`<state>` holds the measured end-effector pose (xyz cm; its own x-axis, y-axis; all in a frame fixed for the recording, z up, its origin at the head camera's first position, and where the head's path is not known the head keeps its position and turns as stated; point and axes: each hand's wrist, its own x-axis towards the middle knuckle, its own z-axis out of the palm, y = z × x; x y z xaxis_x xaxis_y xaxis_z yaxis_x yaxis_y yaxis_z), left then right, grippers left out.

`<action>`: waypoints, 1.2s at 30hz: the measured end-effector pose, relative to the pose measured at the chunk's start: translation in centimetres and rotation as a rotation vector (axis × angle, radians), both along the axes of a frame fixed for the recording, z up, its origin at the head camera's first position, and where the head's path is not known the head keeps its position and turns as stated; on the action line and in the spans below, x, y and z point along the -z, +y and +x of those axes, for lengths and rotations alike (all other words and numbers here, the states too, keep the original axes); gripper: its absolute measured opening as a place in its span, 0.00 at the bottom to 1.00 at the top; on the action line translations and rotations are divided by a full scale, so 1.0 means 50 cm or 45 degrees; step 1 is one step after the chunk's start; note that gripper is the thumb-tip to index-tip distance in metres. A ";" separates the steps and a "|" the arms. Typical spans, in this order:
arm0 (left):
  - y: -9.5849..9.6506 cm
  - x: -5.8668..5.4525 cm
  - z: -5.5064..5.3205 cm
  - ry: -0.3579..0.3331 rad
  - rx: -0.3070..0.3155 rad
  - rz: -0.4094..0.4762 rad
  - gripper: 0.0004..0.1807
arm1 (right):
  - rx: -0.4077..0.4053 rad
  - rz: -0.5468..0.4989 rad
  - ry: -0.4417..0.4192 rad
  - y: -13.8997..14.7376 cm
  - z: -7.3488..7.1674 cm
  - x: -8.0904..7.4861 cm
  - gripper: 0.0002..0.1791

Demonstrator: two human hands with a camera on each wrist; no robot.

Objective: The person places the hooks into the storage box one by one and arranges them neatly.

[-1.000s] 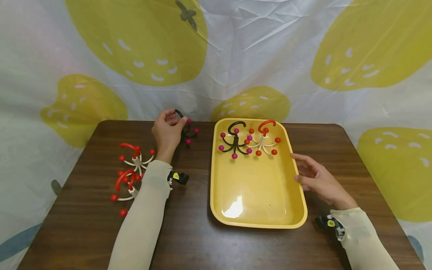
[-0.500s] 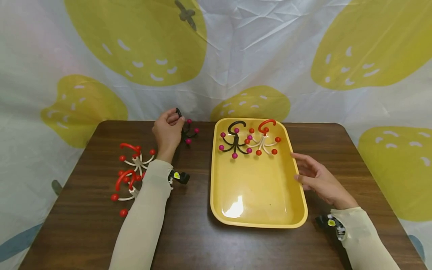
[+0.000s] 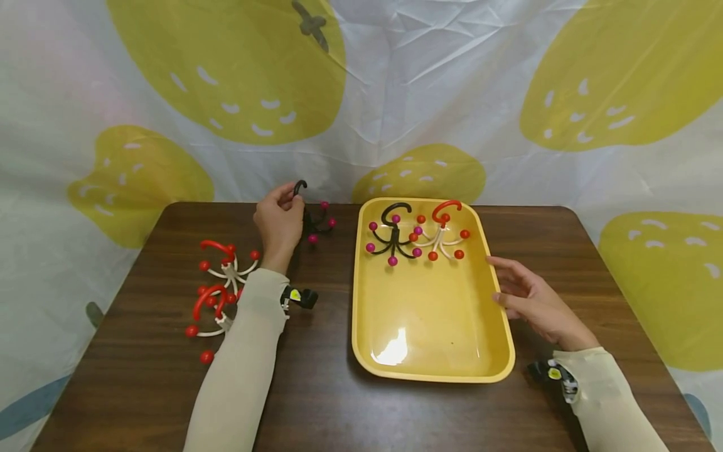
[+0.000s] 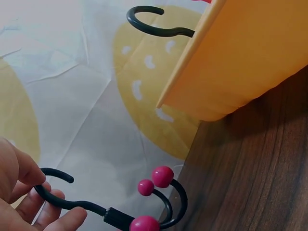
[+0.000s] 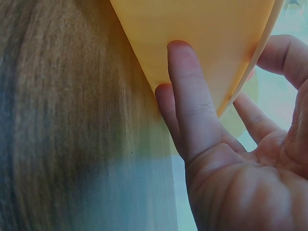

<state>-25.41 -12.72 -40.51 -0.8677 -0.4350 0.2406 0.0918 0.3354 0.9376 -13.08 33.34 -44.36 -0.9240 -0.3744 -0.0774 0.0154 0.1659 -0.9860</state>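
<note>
At the table's back edge, my left hand (image 3: 279, 225) pinches the curved hook of a black multi-arm hook rack (image 3: 322, 227) with pink ball tips. In the left wrist view the rack's black stem (image 4: 117, 218) slants down from my fingertips (image 4: 74, 219), its ball-tipped arms spreading below. A yellow tray (image 3: 423, 326) stands right of centre. My right hand (image 3: 542, 309) grips its right rim; in the right wrist view, two fingers (image 5: 190, 91) lie along the outer wall. Inside the tray are a black rack (image 3: 395, 235) with pink balls and a white one (image 3: 439, 238) with red balls.
Two white racks with red hooks and balls stand at the left, an upper one (image 3: 230, 271) and a lower one (image 3: 222, 321) partly behind my left sleeve (image 3: 237, 370). A fruit-patterned curtain (image 3: 395, 125) hangs right behind the wooden table (image 3: 316, 402).
The black rack in my left hand has tilted and shifted slightly: its hook tip now shows above my fingers, and its pink balls have moved a little. My right hand and the tray stay put.
</note>
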 end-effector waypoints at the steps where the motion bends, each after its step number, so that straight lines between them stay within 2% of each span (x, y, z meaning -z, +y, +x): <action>1: 0.000 -0.001 0.001 0.002 0.002 0.003 0.15 | -0.001 -0.003 0.001 0.000 0.000 0.000 0.37; 9: -0.006 -0.015 0.010 0.038 0.019 -0.008 0.14 | -0.002 0.018 -0.002 0.002 -0.001 0.002 0.38; 16: -0.009 -0.038 0.030 0.070 0.118 0.054 0.13 | -0.002 0.034 0.000 0.002 -0.001 0.000 0.38; 29: -0.005 -0.085 0.070 0.115 0.285 0.090 0.14 | 0.008 0.047 -0.009 0.001 -0.001 -0.001 0.38; 36: 0.010 -0.110 0.097 0.167 0.354 0.024 0.13 | 0.004 0.030 -0.005 0.000 0.000 -0.002 0.37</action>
<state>-20.56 -12.24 -35.03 -0.9161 -0.1906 0.3527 0.2985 0.2631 0.9174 -13.07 33.32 -44.28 -0.9249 -0.3695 -0.0900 0.0201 0.1887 -0.9818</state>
